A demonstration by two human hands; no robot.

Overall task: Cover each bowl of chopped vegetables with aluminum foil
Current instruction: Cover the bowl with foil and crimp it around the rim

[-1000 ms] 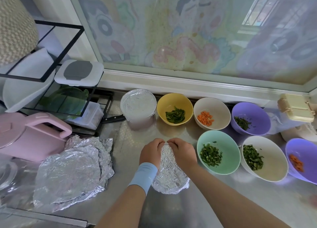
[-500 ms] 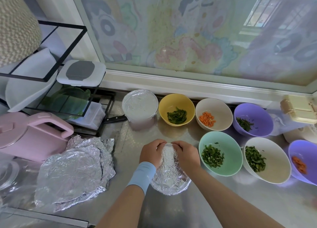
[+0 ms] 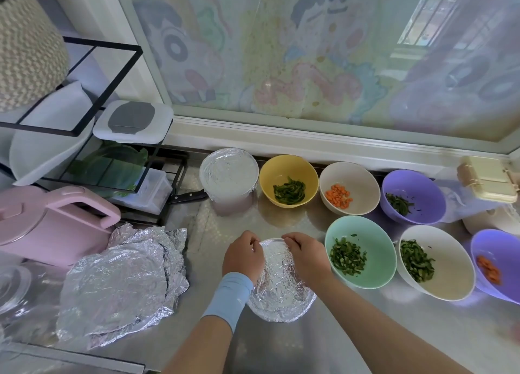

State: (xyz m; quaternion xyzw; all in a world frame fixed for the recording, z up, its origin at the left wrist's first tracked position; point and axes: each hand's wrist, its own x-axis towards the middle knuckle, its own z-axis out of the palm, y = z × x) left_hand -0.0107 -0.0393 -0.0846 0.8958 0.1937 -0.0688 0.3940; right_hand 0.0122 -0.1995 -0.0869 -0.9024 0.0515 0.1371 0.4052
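Steel counter (image 3: 281,351), crinkled shiny foil-wrapped bowl (image 3: 279,289), left hand (image 3: 243,256) and right hand (image 3: 305,258) curled on its far rim.

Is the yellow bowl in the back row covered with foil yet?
No, the yellow bowl is uncovered, with chopped green vegetables showing inside.

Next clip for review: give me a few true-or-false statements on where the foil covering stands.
1. The left hand and right hand grip the front foil-covered bowl. True.
2. The yellow bowl is covered. False: it is open, greens showing.
3. Spare foil sheets lie left of the hands. True.
4. The mint bowl holds carrot. False: it holds chopped greens.
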